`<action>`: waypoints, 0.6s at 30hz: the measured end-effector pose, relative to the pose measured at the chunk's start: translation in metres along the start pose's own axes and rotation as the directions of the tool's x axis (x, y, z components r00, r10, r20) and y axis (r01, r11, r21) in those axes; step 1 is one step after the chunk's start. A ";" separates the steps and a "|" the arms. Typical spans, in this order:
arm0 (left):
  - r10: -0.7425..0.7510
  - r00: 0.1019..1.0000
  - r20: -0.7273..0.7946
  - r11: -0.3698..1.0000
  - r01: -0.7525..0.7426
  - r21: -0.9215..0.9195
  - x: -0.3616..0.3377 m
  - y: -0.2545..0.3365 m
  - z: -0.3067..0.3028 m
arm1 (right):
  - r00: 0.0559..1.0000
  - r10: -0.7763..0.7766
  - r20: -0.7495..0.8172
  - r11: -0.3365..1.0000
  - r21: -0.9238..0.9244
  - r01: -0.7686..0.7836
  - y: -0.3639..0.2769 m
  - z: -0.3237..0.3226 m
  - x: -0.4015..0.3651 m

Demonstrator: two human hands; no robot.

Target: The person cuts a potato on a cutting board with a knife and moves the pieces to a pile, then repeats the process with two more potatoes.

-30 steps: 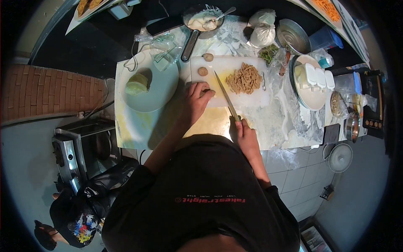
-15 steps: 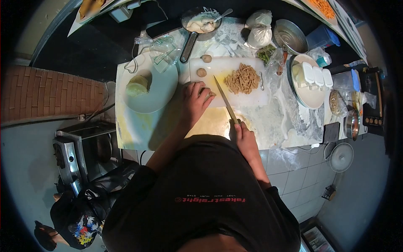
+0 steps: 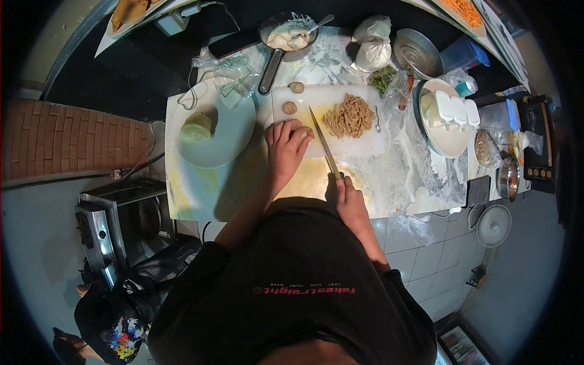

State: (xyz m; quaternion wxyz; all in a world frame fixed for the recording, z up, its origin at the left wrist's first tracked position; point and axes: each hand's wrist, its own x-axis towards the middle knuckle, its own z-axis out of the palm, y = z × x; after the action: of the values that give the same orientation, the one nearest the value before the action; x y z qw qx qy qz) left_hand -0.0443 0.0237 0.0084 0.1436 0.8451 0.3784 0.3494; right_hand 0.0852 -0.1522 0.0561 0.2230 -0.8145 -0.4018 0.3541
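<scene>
My left hand (image 3: 286, 151) rests at the left part of the white cutting board (image 3: 377, 145), its curled fingers over a small brownish piece of food (image 3: 309, 132) that they mostly hide. My right hand (image 3: 348, 196) grips the handle of a long knife (image 3: 325, 146). The blade points up and left across the board, close beside the left fingertips. Right of the blade lies a heap of light brown strips (image 3: 349, 115). Two small round brown pieces, one on the board (image 3: 289, 107) and one at its top edge (image 3: 297, 87), are beyond my left hand.
A large pale plate (image 3: 234, 137) holds a green wrapped lump at left. Behind the board stand a pan (image 3: 289, 53) with white mixture and a spoon, a bag of white powder (image 3: 373, 55) and a metal bowl (image 3: 418, 53). White containers sit on a plate (image 3: 451, 143) at right.
The fingers of my left hand have shifted slightly over the food piece. My right hand still holds the knife, nearly in the same place. The whole view has moved a little.
</scene>
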 end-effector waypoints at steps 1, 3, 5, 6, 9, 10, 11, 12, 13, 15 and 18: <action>-0.018 1.000 0.001 1.000 0.018 -0.011 0.000 0.000 0.000 | 1.000 0.010 0.010 1.000 0.002 -0.010 0.000 0.001 0.001; -0.039 0.999 0.002 0.999 0.039 -0.021 0.000 0.000 0.001 | 1.000 0.015 0.023 1.000 0.004 -0.016 -0.003 0.000 0.001; -0.079 0.997 0.012 0.996 0.080 -0.029 0.000 0.000 0.004 | 0.999 0.024 0.035 1.000 0.006 -0.024 -0.007 -0.001 -0.001; -0.082 0.997 0.015 0.996 0.082 -0.031 0.000 -0.001 0.005 | 0.999 0.021 0.039 1.000 -0.008 -0.021 -0.009 -0.002 -0.001; -0.091 0.996 0.012 0.995 0.092 -0.039 -0.001 -0.003 0.006 | 0.999 0.024 0.041 0.999 -0.044 -0.022 -0.017 -0.005 -0.003; -0.099 0.995 0.010 0.994 0.099 -0.044 -0.001 -0.003 0.006 | 0.999 0.022 0.038 0.998 -0.066 -0.020 -0.019 -0.005 -0.003; -0.106 0.994 0.007 0.993 0.106 -0.049 0.000 -0.003 0.006 | 0.999 0.024 0.040 0.997 -0.068 -0.022 -0.018 -0.004 -0.002; -0.109 0.994 0.007 0.993 0.109 -0.050 -0.001 -0.003 0.007 | 0.999 0.018 0.037 0.996 -0.089 -0.014 -0.017 -0.004 0.000; -0.113 0.994 0.010 0.992 0.113 -0.048 -0.001 -0.004 0.008 | 0.999 0.011 0.034 0.994 -0.110 -0.007 -0.017 -0.004 0.001; -0.120 0.993 0.013 0.992 0.120 -0.048 -0.001 -0.004 0.008 | 0.999 0.005 0.034 0.993 -0.117 -0.001 -0.018 -0.005 0.001; -0.131 0.991 0.009 0.990 0.131 -0.056 -0.001 -0.004 0.008 | 0.999 0.004 0.038 0.991 -0.131 0.001 -0.019 -0.005 0.002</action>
State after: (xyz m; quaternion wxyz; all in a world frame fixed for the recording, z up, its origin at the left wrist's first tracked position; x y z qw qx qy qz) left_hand -0.0410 0.0258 0.0002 0.1910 0.8149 0.4228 0.3475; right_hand 0.0806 -0.1402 0.0709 0.1609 -0.8209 -0.4276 0.3426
